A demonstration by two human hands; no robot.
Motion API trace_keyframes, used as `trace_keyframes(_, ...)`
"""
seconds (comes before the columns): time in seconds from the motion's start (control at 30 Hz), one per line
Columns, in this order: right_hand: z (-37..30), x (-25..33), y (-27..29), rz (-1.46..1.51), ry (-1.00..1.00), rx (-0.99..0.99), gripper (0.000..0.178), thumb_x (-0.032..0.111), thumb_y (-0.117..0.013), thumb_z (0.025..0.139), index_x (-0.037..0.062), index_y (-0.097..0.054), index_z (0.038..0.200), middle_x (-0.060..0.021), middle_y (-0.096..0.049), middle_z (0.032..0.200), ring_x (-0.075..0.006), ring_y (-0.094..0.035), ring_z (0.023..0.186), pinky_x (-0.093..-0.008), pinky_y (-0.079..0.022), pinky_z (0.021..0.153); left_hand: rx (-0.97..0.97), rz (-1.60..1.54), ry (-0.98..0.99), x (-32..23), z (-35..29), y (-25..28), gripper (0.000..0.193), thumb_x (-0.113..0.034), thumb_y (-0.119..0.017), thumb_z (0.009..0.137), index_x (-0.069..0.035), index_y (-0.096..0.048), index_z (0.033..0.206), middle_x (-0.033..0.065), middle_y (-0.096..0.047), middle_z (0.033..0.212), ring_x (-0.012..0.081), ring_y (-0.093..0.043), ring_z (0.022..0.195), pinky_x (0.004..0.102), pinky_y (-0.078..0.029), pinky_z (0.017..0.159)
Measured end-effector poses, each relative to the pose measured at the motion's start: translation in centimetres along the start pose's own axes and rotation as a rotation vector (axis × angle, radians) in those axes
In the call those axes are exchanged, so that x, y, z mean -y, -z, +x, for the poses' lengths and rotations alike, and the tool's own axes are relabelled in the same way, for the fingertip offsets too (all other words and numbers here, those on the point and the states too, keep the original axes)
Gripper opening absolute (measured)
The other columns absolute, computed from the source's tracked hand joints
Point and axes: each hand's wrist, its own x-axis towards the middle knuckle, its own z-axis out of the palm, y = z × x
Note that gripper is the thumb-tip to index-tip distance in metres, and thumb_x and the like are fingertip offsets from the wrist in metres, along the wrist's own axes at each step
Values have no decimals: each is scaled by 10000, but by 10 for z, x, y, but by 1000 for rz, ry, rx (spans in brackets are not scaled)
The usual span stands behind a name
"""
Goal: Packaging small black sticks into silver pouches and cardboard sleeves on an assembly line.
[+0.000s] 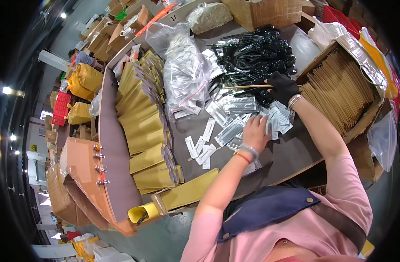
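My right hand [283, 88], in a black fingerless glove, is closed on a thin tan stick-like piece [243, 86] that points left over the pile. It may be a flat sheet seen edge-on. My bare left hand [255, 134] lies over the silver and white flat packets [232, 130], its fingers stretched out and slightly apart. Just beyond both hands is a heap of black long-handled items with shiny rounded ends [263, 52]. Several small white packets [200, 147] lie to the left of my left hand. What is under my left palm is hidden.
An open carton [359, 126] of upright thin brown pieces stands at right. A clear bag of white packets [184, 74] lies far left of my hands. Gold cartons [147, 126] line the left; another gold carton [189, 190] lies along the near edge. A cardboard box [263, 13] stands behind.
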Motion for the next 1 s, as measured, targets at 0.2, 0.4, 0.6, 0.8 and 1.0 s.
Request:
trace_keyframes(0.2,-5,3,9,-5,34,59,359,208,-711,777,181,-668,1132,-62,-560,1055,-289,-571,991,-396,-508,826,103,104,54,8,6,-12,481,-144,-777,685,-135,-611,1136,72,-556,1148,296,-494,1112,437,-421,919)
trace_keyframes(0.4,-9,-9,-1,-142,147,28,240,222,-700,790,146,-665,1016,-49,-579,970,-281,-578,920,-393,-508,754,56,124,40,8,2,-7,260,-145,-717,739,-138,-668,994,62,-628,941,259,-577,963,408,-428,851)
trace_keyframes(0.6,-14,-15,-3,30,64,25,128,110,-622,812,89,-634,938,-111,-598,945,-331,-605,881,-419,-500,743,-56,-440,190,-15,-39,67,114,-93,-674,807,-35,-687,905,123,-694,824,272,-680,729,346,-533,667)
trace_keyframes(0.8,-13,-10,19,240,-39,117,197,103,-728,753,41,-650,922,-119,-590,843,-293,-607,757,-368,-485,681,96,-23,347,9,-131,94,176,-124,-742,741,-77,-706,906,83,-686,836,249,-641,809,354,-493,736)
trace_keyframes(1.0,-25,0,35,329,58,-122,205,119,-705,834,20,-671,1011,-93,-653,853,-160,-632,767,-300,-493,675,-45,192,177,-9,-160,82,352,-186,-774,666,-153,-691,1007,4,-625,1043,249,-532,963,378,-400,800)
